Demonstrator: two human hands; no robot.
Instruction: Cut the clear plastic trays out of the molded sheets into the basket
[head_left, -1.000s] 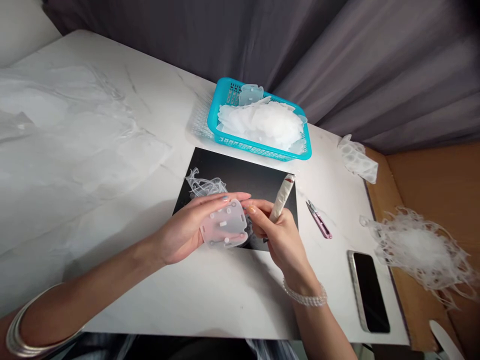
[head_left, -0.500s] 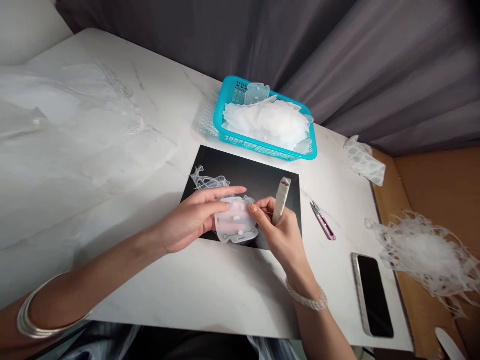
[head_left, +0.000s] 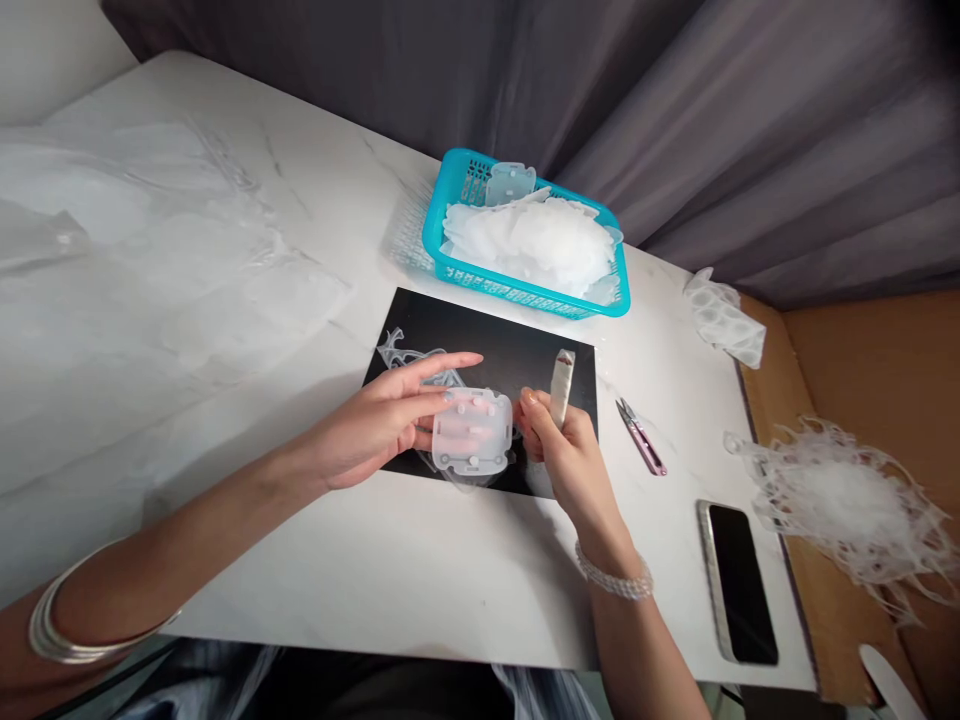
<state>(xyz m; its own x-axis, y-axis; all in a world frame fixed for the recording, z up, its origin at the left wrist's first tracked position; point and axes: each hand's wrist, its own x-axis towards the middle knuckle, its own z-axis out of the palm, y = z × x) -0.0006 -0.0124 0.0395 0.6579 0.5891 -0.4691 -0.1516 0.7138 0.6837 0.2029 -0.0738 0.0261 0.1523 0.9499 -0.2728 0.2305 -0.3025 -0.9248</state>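
My left hand holds a flat, translucent white plastic piece by its left side, thumb on top and fingers beneath; the index finger is stretched out. The piece is squarish, with slots and small raised pegs. Just right of it, my right hand is closed around a tool with a pale, wrapped handle; its working end is hidden. Both hands are above a black mat. Clear plastic scraps lie on the mat, partly behind my left hand.
Behind the mat stands a blue basket heaped with similar pieces. Pink-handled thread snips and a phone lie to the right. Stringy trimmings hang over a cardboard box. Clear plastic bags cover the left side.
The plastic piece has turned to lie squarer to me. My right fingers have moved off its right edge and closed up slightly to the right.
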